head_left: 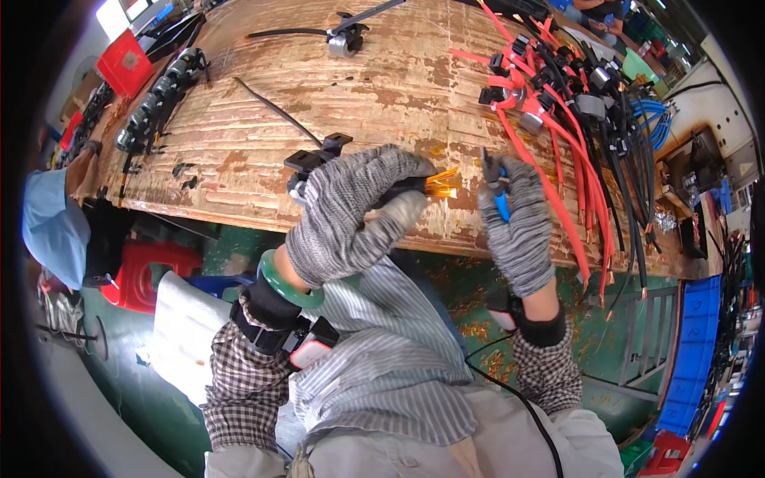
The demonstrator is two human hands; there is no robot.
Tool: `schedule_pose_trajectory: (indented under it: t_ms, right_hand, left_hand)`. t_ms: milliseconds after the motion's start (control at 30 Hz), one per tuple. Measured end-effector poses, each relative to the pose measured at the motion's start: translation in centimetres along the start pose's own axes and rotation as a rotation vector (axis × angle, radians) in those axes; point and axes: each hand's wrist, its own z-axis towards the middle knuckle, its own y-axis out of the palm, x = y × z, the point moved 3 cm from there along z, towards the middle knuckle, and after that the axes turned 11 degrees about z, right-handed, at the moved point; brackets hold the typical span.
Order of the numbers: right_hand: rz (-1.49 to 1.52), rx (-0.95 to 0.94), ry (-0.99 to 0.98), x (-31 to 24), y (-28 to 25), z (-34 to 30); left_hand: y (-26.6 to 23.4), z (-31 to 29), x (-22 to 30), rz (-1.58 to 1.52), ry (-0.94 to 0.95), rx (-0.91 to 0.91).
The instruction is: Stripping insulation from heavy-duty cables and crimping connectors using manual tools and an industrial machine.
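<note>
A black cable is pinched between the thumb and curled fingers of the gloved left hand, near the front edge of the worn wooden bench. Its bare copper strands are left sticking out from the fingertips toward the right hand, fanned slightly apart. Just beyond the left knuckles, black clips are seen, with a thin black wire stretched away from them over the wood.

A small tool with a blue handle is held in the closed fingers of the gloved right hand, its dark tip pointed away from the body. Whether its blades are parted cannot be told. The copper strands are not touched by the tool; a gap is left between them.

To the right of and beyond the right grip, red cables and black cables are heaped, mixed with round metal parts. Well beyond the left grip, a single clamp is placed. Far left of it, a row of round parts is laid out.
</note>
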Motion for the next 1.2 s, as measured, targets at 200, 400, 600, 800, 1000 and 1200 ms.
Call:
schedule_pose_trajectory:
  t_ms: [200, 400, 600, 800, 1000, 1200]
  right_hand:
    - [-0.169, -0.091, -0.105, -0.2, -2.7, 0.5]
    - [-0.238, -0.190, -0.096, -0.8, -3.2, -0.8]
    - [-0.281, -0.226, -0.131, -1.1, -3.5, -0.6]
    - [-0.304, -0.276, -0.148, -0.8, -3.3, -0.6]
    - [-0.321, -0.239, -0.173, -1.5, -3.5, -0.4]
    - [-0.562, -0.152, -0.398, -3.8, -4.9, 1.5]
  left_hand:
    - [0.5, -0.3, -0.1, -0.034, -0.083, -0.082]
    - [1.0, 0.0, -0.1, -0.001, 0.004, -0.078]
    - [1.1, -0.6, -0.2, -0.053, -0.096, -0.125]
    - [1.1, -0.6, -0.1, -0.051, -0.099, -0.133]
    - [1.2, -0.8, -0.2, -0.030, -0.096, -0.131]
    - [1.4, -0.6, 0.0, -0.039, -0.062, -0.117]
